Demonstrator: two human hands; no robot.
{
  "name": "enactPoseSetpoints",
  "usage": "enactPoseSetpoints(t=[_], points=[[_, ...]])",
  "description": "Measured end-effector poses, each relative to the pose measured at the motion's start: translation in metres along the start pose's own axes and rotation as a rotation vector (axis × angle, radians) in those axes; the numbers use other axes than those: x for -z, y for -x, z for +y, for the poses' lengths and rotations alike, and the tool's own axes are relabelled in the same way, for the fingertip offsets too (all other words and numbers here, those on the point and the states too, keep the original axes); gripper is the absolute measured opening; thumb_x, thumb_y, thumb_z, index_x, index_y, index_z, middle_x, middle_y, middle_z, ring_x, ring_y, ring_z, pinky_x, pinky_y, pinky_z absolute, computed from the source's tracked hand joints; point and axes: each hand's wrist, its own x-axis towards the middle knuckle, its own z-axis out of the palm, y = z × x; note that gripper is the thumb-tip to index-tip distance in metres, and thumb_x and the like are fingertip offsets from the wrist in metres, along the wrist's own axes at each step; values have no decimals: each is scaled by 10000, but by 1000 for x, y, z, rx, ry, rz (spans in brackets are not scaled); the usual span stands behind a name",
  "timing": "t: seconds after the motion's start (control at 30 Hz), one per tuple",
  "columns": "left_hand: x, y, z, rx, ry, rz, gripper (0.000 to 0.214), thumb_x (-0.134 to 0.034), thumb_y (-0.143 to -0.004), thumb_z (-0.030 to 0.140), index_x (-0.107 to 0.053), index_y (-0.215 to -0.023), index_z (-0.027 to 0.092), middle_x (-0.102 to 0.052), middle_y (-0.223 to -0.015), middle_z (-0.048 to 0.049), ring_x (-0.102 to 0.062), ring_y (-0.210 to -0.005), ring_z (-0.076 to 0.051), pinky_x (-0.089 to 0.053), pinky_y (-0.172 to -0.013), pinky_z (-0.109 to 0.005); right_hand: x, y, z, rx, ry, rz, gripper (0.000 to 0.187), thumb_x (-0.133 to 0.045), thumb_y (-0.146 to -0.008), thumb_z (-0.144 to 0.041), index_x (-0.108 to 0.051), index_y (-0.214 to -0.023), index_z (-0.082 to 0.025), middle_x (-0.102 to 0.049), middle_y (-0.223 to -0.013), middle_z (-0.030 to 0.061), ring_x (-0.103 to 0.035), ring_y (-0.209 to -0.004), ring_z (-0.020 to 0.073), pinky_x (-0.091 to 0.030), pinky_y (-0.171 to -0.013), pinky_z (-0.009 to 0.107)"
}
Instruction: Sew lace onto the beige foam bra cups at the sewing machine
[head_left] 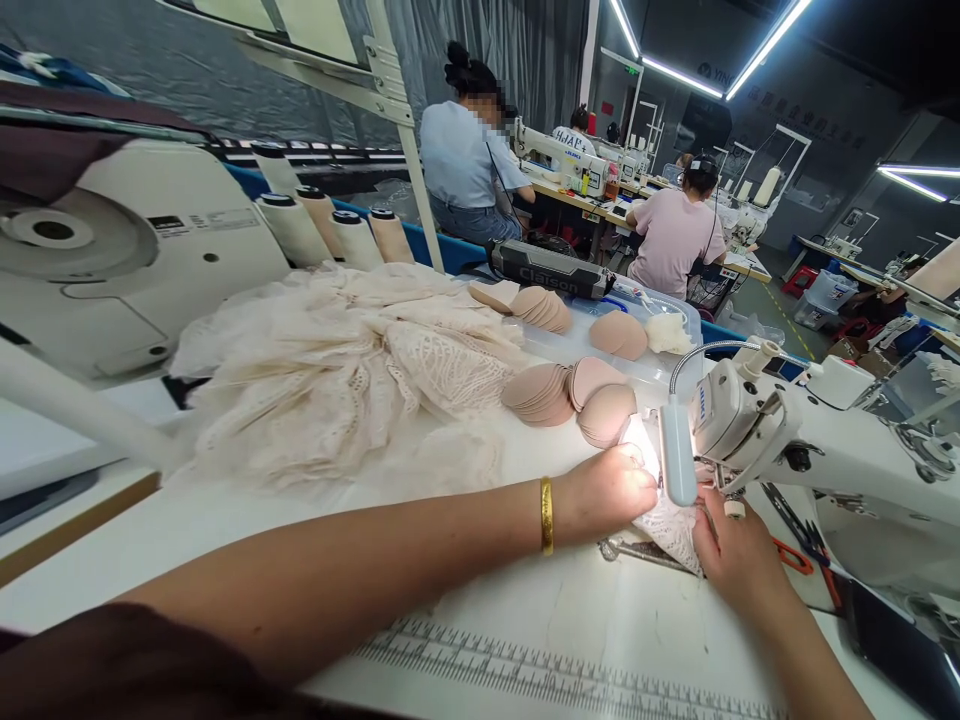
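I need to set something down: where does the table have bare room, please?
Mostly bare: the tabletop between left forearm and ruler. Crowded: beyond that forearm, with the lace heap and pink pads; and by the sewing machine, where left hand and right hand are on a lace piece.

We see the lace (677,537) only partly.
The lamp (679,455) covers some, glare washes out part of our left hand (616,488), the lower edge crops the ruler (525,665).

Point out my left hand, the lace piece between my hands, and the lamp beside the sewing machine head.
Left hand (604,490): head view, on the back of the hand.
Lace piece (673,528): head view, on its patterned fabric.
Lamp (678,452): head view, on the middle of its housing.
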Motion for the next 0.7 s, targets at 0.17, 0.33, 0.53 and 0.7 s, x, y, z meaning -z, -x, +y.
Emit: enactPoseSetpoints(t=[0.17,0.33,0.53,0.7], points=[[16,3,4,21,-117,-120,112,-660,-841,240,-678,-930,175,-656,-878,-78,-604,-903,-257,-475,-939,-439,10,2,-9,78,12,49,338,-407,-986,-134,-561,-1282,-185,-702,-895,77,-637,-808,261,-524,-724,379],[26,2,15,160,-102,-158,294,-724,-789,371,-659,-984,161,-649,-956,-97,-603,-857,-260,-502,-812,-399,22,-5,-30,240,-141,-49,417,-500,-1032,-270,-451,-1432,-161,-645,-1273,138,-554,-1220,293,-482,-935,391],[45,3,24,39,-90,-374,204,-767,-686,233,-622,-816,171,-649,-904,-56,-588,-775,-225,-462,-674,-362,11,-2,-20,164,-66,-171,221,-440,-988,-102,-617,-1005,-234,-629,-889,43,-578,-870,228,-402,-708,313],[47,1,28,15,-140,-318,176,-739,-661,178,-570,-709,179,-667,-897,-47,-598,-849,-261,-416,-752,-422,5,3,-5,105,-16,-197,240,-436,-947,-54,-607,-945,-222,-623,-880,44,-585,-1031,267,-390,-763,338]])
